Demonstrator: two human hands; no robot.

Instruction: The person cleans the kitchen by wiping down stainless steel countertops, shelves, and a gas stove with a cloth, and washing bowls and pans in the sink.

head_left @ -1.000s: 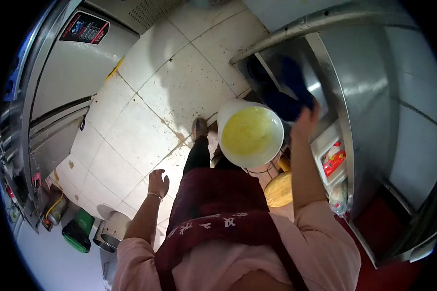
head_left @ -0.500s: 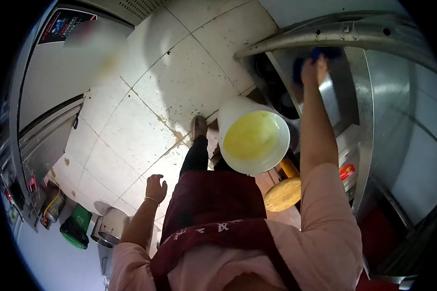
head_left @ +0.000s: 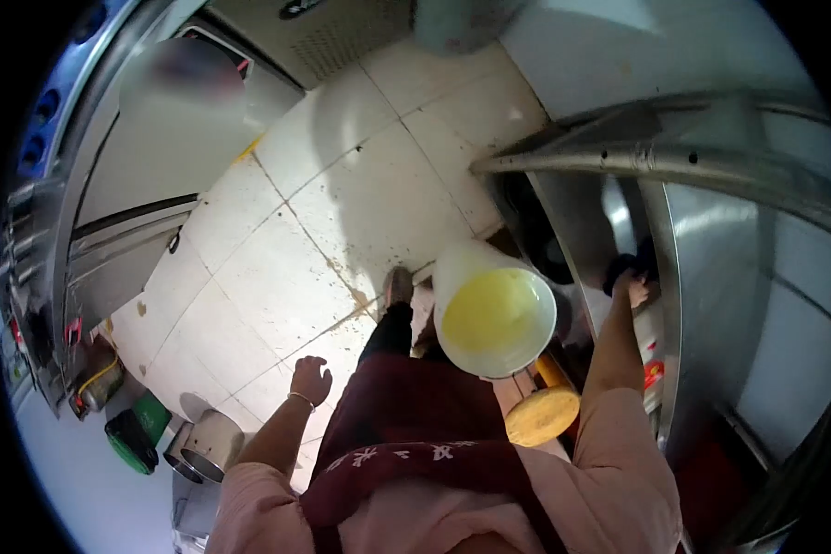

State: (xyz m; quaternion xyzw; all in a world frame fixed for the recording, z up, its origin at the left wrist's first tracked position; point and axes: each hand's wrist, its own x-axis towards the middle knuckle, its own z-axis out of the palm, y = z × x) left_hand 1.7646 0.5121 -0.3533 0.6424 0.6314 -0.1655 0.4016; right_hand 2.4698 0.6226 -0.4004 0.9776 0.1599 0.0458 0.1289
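Observation:
At the right, my right hand (head_left: 632, 289) is closed on a dark blue cloth (head_left: 626, 266), pressed against a metal shelf (head_left: 582, 212) of the rack. The hand partly covers the cloth. My left hand (head_left: 311, 379) hangs at my left side over the floor, fingers loosely bent and thumb apart, holding nothing. In front of me, left of my right forearm, stands a white bucket (head_left: 448, 268) with yellow liquid (head_left: 491, 311) inside.
A round wooden stool top (head_left: 542, 417) is beside the bucket, close to my right arm. Metal pots (head_left: 210, 445) and a green bin (head_left: 150, 417) stand at the lower left. A steel rail (head_left: 656, 164) runs along the rack's upper side.
My right hand has drawn the blue cloth along the shelf toward my body. My left hand stays open at my side. The camera view has shifted slightly.

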